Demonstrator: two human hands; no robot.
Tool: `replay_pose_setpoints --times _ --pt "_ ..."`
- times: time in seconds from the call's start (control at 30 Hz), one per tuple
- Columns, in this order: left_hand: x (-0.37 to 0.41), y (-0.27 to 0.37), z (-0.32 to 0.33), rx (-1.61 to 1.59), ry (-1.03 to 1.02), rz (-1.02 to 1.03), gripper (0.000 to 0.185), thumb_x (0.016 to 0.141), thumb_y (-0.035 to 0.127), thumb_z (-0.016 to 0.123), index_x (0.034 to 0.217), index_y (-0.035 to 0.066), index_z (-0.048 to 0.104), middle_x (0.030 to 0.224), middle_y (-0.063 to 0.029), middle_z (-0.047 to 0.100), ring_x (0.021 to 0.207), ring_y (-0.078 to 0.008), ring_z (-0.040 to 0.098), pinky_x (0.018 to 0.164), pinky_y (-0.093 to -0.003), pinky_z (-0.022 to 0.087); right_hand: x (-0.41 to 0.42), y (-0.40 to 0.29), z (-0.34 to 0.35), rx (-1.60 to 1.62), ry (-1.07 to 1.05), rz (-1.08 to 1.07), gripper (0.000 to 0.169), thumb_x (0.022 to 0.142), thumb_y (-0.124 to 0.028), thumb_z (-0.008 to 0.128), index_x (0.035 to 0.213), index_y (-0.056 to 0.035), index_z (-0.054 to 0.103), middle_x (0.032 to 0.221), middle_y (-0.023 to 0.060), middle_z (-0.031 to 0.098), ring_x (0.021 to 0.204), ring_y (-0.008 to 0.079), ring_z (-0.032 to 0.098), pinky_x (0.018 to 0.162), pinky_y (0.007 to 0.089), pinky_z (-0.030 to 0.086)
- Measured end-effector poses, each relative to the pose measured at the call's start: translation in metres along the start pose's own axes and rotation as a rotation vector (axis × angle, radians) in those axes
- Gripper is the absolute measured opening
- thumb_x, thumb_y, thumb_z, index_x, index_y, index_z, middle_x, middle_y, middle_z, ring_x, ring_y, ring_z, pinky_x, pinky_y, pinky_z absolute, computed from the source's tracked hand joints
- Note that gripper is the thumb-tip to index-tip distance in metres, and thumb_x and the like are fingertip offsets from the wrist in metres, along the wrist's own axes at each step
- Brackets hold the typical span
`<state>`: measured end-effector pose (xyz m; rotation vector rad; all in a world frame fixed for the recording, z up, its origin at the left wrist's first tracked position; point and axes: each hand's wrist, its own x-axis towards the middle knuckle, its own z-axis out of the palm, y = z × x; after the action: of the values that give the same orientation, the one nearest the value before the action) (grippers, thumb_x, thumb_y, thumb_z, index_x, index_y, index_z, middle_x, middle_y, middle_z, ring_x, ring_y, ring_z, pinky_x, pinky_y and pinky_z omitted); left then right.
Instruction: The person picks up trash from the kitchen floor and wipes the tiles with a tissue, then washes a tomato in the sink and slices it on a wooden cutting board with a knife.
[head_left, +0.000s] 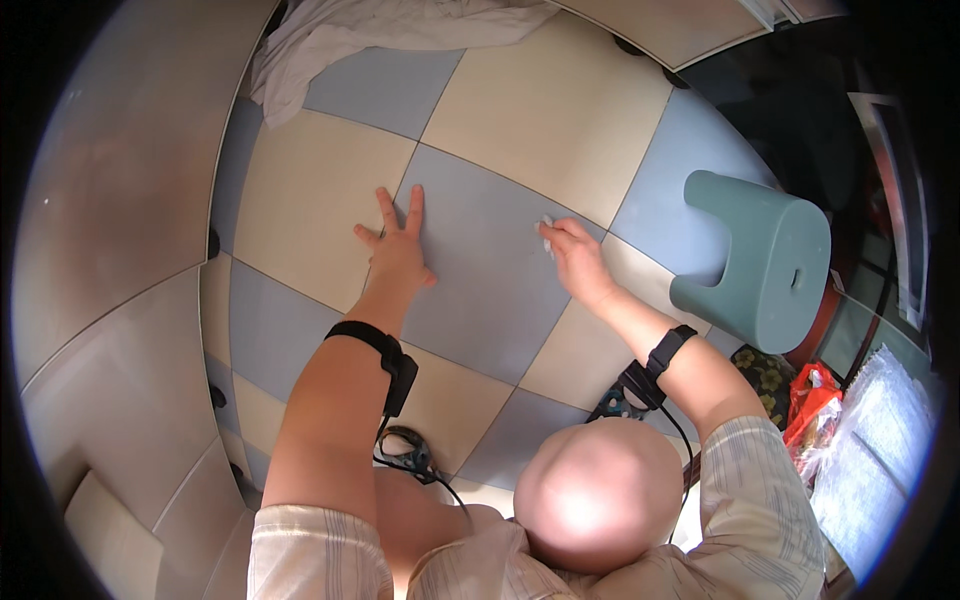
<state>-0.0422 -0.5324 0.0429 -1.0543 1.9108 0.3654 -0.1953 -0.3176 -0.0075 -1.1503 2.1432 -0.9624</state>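
Blue-grey and cream tiles make up the floor (480, 300) before me. With its fingers spread, my left hand (399, 251) is over the border between a cream tile and a blue-grey one, and it holds nothing. My right hand (581, 259) pinches a small crumpled white wad (547, 223), perhaps tissue, near the right corner of the blue-grey tile. Most of the wad is hidden by the fingers. Black straps with small boxes sit around both my forearms, and cables run from them.
A green plastic stool (772, 262) lies on its side to the right. Pale crumpled cloth (360, 37) is on the floor at the far left. Cabinet fronts (127, 187) line the left. Red plastic bag (814, 397) and a translucent plastic-wrapped item (870, 457) are at lower right.
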Motion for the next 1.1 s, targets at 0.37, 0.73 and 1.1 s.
replay_pose_setpoints --times 0.37,0.73,1.1 --pt "-0.008 -0.009 -0.003 -0.144 0.024 0.107 0.124 0.066 0.011 0.08 0.149 0.037 -0.009 0.155 -0.0126 -0.021 0.133 -0.0617 0.011 0.101 -0.0529 0.043 -0.012 -0.023 0.033 0.064 -0.26 -0.183 0.031 0.083 0.007 0.054 0.109 -0.0044 0.065 0.103 0.0121 0.059 0.093 0.0311 0.059 0.08 0.035 0.05" --pt "-0.009 -0.145 0.006 -0.341 0.235 0.343 0.056 0.088 0.004 0.054 0.142 0.012 0.041 0.131 -0.019 0.054 0.108 -0.0325 0.059 0.094 -0.0371 0.048 -0.004 -0.067 0.088 -0.086 -0.678 -0.531 0.022 0.082 -0.001 0.056 0.102 -0.0052 0.063 0.105 0.0092 0.056 0.105 0.0288 0.055 0.086 0.0381 0.049" --pt "-0.03 -0.097 0.002 -0.366 0.097 0.338 0.045 0.09 -0.001 0.048 0.133 0.011 0.052 0.122 -0.0175 0.06 0.1 -0.0302 0.062 0.089 -0.0371 0.05 -0.039 -0.019 0.011 -0.361 -0.638 -0.569 0.018 0.077 -0.006 0.06 0.095 -0.0066 0.061 0.101 0.0081 0.058 0.105 0.0268 0.055 0.085 0.037 0.051"
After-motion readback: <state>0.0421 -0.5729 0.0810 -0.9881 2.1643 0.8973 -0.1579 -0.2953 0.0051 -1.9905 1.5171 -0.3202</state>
